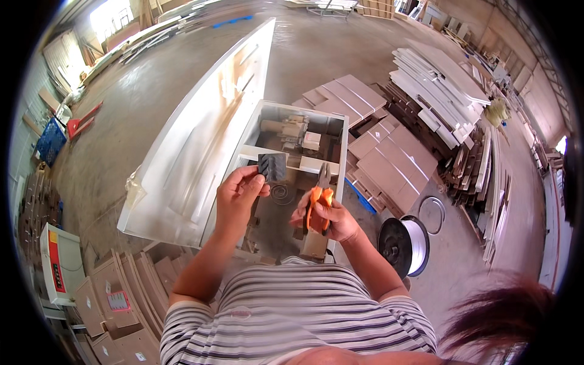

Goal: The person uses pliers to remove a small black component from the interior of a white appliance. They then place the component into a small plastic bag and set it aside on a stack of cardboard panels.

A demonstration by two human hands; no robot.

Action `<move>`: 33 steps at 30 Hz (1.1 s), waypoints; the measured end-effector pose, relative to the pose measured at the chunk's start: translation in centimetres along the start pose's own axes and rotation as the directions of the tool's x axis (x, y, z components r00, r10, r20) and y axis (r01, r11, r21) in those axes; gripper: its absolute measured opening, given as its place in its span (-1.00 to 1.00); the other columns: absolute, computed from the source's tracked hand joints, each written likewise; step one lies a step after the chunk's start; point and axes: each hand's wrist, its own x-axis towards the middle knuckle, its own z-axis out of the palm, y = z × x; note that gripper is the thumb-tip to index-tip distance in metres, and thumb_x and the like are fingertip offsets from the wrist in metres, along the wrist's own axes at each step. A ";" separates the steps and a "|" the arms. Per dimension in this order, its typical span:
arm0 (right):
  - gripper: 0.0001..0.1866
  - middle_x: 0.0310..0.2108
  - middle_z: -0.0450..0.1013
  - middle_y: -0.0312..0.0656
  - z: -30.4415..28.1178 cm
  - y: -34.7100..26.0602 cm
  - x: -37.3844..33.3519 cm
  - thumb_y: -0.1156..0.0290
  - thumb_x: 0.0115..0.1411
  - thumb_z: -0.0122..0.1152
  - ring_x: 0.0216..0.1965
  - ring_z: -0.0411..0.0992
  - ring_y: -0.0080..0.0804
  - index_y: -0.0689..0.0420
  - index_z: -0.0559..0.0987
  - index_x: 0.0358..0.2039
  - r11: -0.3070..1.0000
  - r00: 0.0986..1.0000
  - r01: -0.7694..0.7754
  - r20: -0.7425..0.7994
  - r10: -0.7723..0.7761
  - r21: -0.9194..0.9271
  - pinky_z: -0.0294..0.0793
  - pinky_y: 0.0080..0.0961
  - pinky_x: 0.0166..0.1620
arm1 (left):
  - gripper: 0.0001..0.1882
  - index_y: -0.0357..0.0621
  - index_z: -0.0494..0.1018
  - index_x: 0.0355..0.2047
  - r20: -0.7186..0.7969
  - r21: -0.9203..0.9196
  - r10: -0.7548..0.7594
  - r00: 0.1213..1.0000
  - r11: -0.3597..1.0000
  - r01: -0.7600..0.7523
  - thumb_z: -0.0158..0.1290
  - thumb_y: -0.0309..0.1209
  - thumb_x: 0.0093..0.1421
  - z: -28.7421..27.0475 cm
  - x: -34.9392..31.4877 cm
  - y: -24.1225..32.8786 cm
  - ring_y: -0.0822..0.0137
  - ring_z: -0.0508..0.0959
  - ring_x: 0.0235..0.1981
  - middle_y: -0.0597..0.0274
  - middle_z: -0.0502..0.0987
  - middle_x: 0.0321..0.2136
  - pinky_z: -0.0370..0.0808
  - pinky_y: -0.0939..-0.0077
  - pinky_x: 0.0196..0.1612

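My left hand [241, 193] pinches a small dark grey, square piece [272, 166] with a ridged face; its exact kind does not show. In my right hand [334, 220] is a pair of pliers [319, 198] with orange handles, jaws pointing away from me and looking nearly closed. Both hands are above an open white metal cabinet [345, 146], apart from each other. Inside its far section sits a mechanism with a pale block [311, 141]. The cabinet's white lid [204, 140] stands raised on the left.
Brown flat panels [395, 161] are stacked to the right, with white boards [435, 97] beyond. A black spool of white strapping [404, 246] stands at my right. More cardboard-brown panels [115, 292] lean at lower left, beside a white box with a red panel [62, 267].
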 end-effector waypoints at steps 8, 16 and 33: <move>-0.71 -0.36 0.41 -0.27 2.2 -2.2 2.2 0.31 0.25 0.25 -0.38 0.40 -0.51 0.19 0.43 -0.12 0.979 0.962 0.134 -0.217 -0.165 -0.151 0.41 -0.51 -0.28 | -0.69 -0.40 0.45 -0.04 0.080 0.002 -0.093 0.992 0.996 0.093 0.09 -0.44 0.27 1.3 -1.3 -0.1 0.42 0.56 -0.38 0.17 0.55 -0.32 0.56 0.47 -0.24; -0.73 -0.37 0.46 -0.23 2.5 -1.7 1.6 0.43 0.25 0.23 -0.37 0.50 -0.45 0.25 0.44 -0.09 0.969 0.943 0.059 -0.305 -0.132 -0.240 0.50 -0.51 -0.28 | -0.68 -0.34 0.48 -0.04 0.135 -0.022 -0.209 0.969 0.977 0.213 0.08 -0.36 0.30 0.7 -1.4 -1.3 0.46 0.55 -0.35 0.22 0.57 -0.31 0.54 0.53 -0.20; -0.83 -0.32 0.52 -0.17 2.5 1.0 -0.6 0.49 0.28 0.14 -0.35 0.55 -0.45 0.26 0.43 -0.16 0.988 0.860 0.082 -0.492 -0.136 -0.130 0.56 -0.57 -0.24 | -0.75 -0.24 0.47 -0.04 0.193 -0.305 -0.279 0.940 0.894 0.328 0.08 -0.43 0.30 1.8 -3.3 -5.2 0.47 0.58 -0.30 0.23 0.60 -0.27 0.50 0.58 -0.23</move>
